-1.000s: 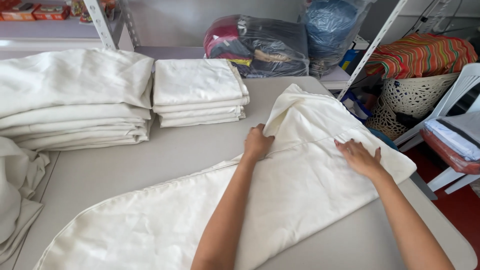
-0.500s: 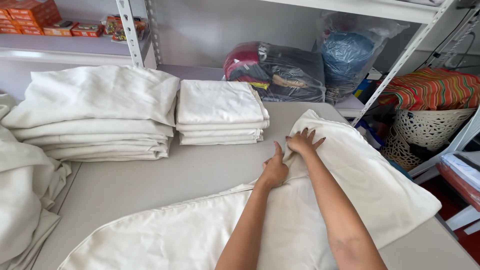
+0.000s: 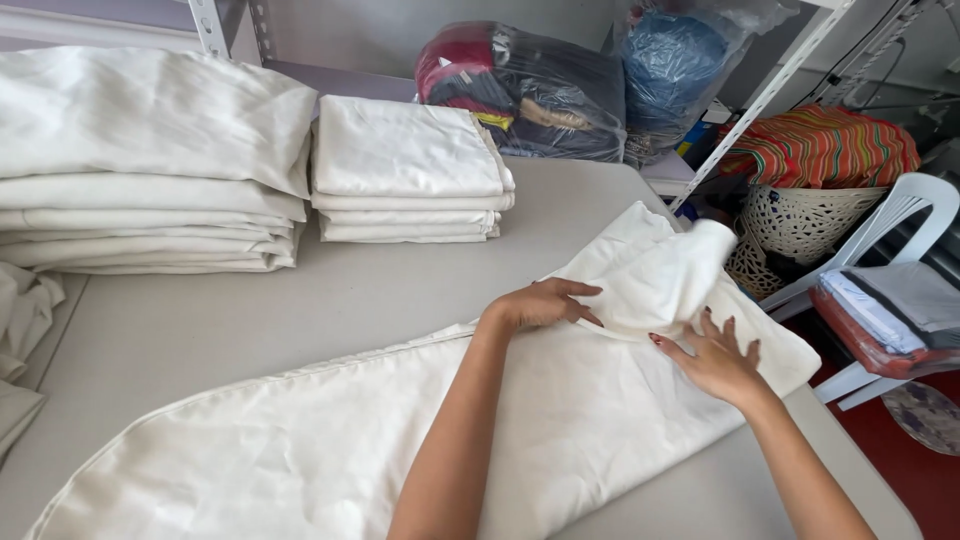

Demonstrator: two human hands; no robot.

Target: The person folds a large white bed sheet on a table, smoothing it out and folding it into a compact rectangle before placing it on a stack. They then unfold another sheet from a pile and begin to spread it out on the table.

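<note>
Since a moment ago, I see the right hand [image 3: 718, 362] has slid off to the right — fingers spread flat on the cream cloth [image 3: 560, 410]. Left hand [image 3: 537, 303] pins its raised fold, fingers together, on the grey table [image 3: 300, 300].

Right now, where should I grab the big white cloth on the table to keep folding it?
Probably take the big white cloth at its turned-over far end, coming from the right edge of the table. That end is already lifted and doubled over, so fingers can slip under it. The left hand presses beside the fold; the right hand lies flat below it.
</note>
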